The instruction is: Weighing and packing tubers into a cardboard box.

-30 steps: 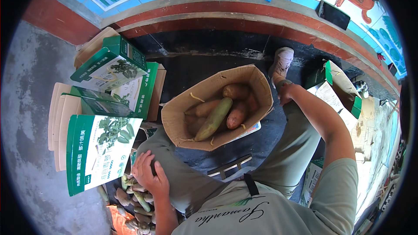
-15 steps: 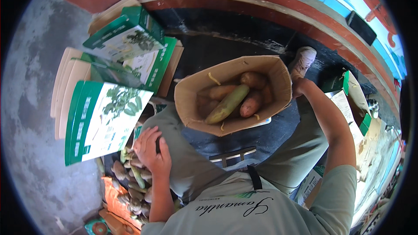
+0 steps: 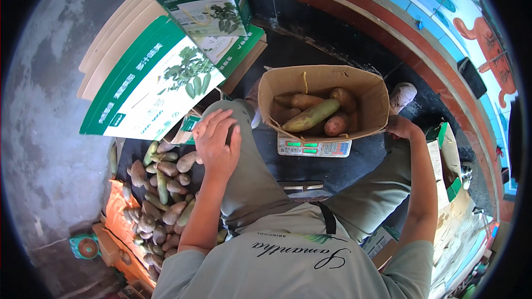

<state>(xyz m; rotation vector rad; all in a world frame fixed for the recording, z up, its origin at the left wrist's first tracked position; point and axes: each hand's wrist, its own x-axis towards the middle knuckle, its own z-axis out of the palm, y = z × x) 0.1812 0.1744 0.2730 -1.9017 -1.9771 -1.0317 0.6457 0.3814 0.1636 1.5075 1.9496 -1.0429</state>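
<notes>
An open cardboard box (image 3: 363, 119) stands between my legs, with several large reddish-brown tubers (image 3: 336, 124) and a long green one (image 3: 311, 116) inside. Just under its near side the keypad and lit display of a digital scale (image 3: 313, 148) stick out; the box hides the scale's top. My right hand (image 3: 403, 128) is closed at the box's near right corner, its fingertips partly hidden. Over my left knee lies my left hand (image 3: 217, 138), fingers stretched out and holding nothing.
Green-and-white cartons (image 3: 149, 86) stand to the left, beside a pile of brown and green tubers (image 3: 166, 194) on orange sheeting (image 3: 117, 205). Another open carton (image 3: 451, 160) is at the right. A low wall ledge (image 3: 354, 8) runs along the far side.
The view has shifted, and more of the tuber pile shows. The box has come away from covering the scale's panel. My left hand stays on my knee; my right hand stays at the box.
</notes>
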